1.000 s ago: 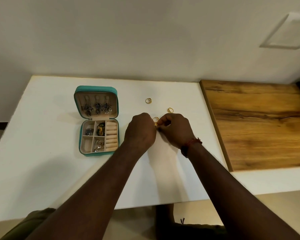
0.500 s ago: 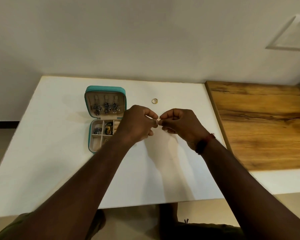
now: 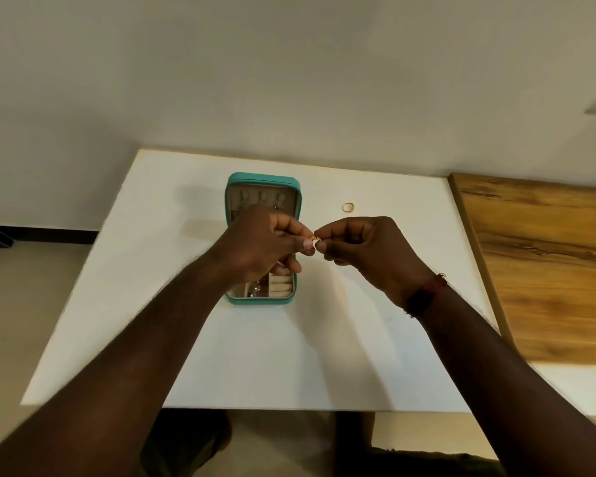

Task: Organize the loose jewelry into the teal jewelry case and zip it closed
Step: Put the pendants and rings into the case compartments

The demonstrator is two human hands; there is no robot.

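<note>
I am watching a gold ring (image 3: pixel 314 239) being pinched between the left hand (image 3: pixel 262 246) and right hand (image 3: pixel 365 249), above the white table (image 3: pixel 221 356). The teal case (image 3: pixel 264 178) is lying open beneath the left hand (jewelry inside, partly hidden). A second ring (image 3: pixel 348 207) is lying just beyond, and a wooden board (image 3: pixel 547 270) is sitting to the right.

Teal, gold, white and warm brown.
The jewelry case (image 3: pixel 264 180) is teal outside, lined pale beige, with cream ring rolls (image 3: pixel 281 288); the patterned ring (image 3: pixel 314 238) is gold with a fine raised texture, the plain ring (image 3: pixel 348 207) smooth gold. The table (image 3: pixel 255 356) is white, the wooden board (image 3: pixel 544 270) beside it warm brown with darker grain streaks, the wrist thread (image 3: pixel 424 296) dark red, the wall (image 3: pixel 289 80) off-white.
</note>
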